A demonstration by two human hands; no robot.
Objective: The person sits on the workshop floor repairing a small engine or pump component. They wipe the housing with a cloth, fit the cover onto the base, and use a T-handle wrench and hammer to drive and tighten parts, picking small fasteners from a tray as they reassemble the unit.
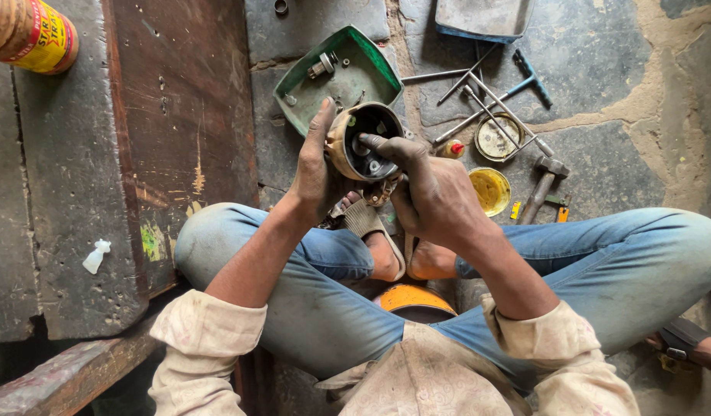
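Housing (pixel 361 142) of round metal, shaped like a short cup, is held above the feet of the person, just in front of the crossed legs. Its open mouth faces up toward the camera and a little to the right, so its short axis runs from the closed back at the left to the opening. Inside I see dark greasy parts.

One left hand (pixel 315 173) grips the housing from the left side, with the thumb on the rim and the fingers closed around the back. One right hand (pixel 428 196) is near the opening; its index finger (pixel 378 142) reaches into the mouth and touches the inner parts, while the other fingers are curled and hold nothing that I can see.

Just behind the housing lies one green tray (pixel 371 73) with small metal pieces in it. To the right, on the stone floor, there are several long metal rods (pixel 486 100), one blue T-handle wrench (pixel 528 77), one hammer (pixel 544 181), one round open tin (pixel 498 139) and one yellow lid (pixel 490 191), near each other. One small red-capped bottle (pixel 451 149) stands just beside the right hand. In the top left corner is one can with a yellow and red label (pixel 32 35), on a dark wooden board (pixel 178 115).
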